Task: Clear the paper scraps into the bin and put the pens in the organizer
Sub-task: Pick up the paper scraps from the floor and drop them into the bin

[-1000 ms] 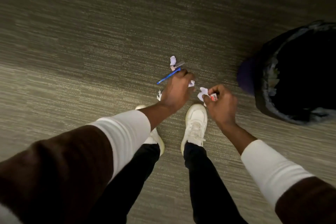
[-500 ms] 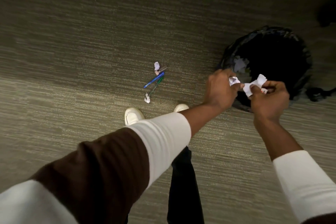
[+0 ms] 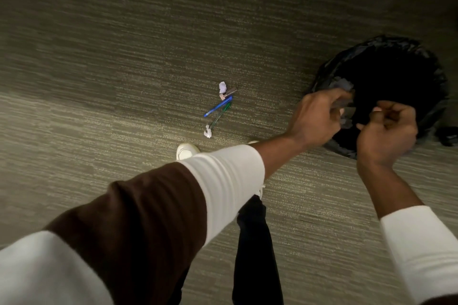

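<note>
The round bin [image 3: 371, 43] with a black liner stands on the carpet at the right. Both of my hands hover over its near rim. My left hand [image 3: 317, 119] has its fingertips above the opening, with blurred grey paper scraps [image 3: 345, 120] just under them; whether they are still gripped is unclear. My right hand [image 3: 389, 131] is loosely curled, thumb apart from the fingers, and no paper shows in it. On the floor to the left lie a blue pen [image 3: 218, 106] and a green pen [image 3: 220, 115] side by side, with a white scrap [image 3: 222, 86] above them and another scrap [image 3: 207, 131] below.
A small grey-brown object [image 3: 230, 92] lies beside the upper scrap. My white shoe [image 3: 187, 150] stands just below the pens. A dark object [image 3: 448, 135] sits on the carpet at the bin's right side. No organizer is in view.
Both hands rose from the floor beside the pens and swung right over the bin. The white scraps seen in both hands half a second ago no longer show white in them.
</note>
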`<action>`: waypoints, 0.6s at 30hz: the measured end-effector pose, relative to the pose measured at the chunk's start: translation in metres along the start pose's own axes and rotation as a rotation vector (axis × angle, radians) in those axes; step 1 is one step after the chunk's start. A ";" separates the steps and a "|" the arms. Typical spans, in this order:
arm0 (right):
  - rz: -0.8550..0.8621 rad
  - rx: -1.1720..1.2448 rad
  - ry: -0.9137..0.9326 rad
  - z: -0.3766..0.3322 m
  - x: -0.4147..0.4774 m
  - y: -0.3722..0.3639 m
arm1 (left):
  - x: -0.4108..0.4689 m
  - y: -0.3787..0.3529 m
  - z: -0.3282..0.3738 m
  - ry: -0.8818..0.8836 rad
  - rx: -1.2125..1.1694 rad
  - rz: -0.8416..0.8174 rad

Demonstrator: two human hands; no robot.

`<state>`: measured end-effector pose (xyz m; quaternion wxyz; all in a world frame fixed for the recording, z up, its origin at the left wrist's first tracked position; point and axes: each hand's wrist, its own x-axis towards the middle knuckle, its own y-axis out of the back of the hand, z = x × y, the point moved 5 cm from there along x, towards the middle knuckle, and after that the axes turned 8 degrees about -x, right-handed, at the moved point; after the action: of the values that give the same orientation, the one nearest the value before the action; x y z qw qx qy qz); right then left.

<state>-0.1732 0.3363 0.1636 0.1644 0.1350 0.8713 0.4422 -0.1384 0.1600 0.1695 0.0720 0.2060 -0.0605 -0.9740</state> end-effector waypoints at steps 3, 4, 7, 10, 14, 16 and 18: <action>-0.033 0.017 0.083 -0.010 -0.013 -0.013 | -0.009 0.016 -0.023 0.101 -0.088 0.068; -0.054 0.010 0.115 -0.015 -0.018 -0.019 | -0.013 0.023 -0.032 0.149 -0.108 0.085; -0.196 0.002 0.193 -0.033 -0.037 -0.044 | -0.028 0.049 -0.065 0.245 -0.104 0.140; -0.415 -0.006 0.281 -0.057 -0.062 -0.080 | -0.048 0.087 -0.108 0.387 -0.005 0.197; -0.641 -0.203 0.514 -0.082 -0.095 -0.138 | -0.077 0.141 -0.169 0.612 0.277 0.173; -0.723 -0.342 0.605 -0.086 -0.106 -0.175 | -0.088 0.165 -0.197 0.691 0.361 0.147; -0.810 -0.451 0.605 -0.085 -0.110 -0.216 | -0.094 0.183 -0.224 0.763 0.412 0.107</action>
<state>-0.1272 0.1086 0.0533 0.0887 -0.3825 0.7456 0.5384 0.0601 -0.0245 0.0300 0.0970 0.5577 -0.2334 -0.7906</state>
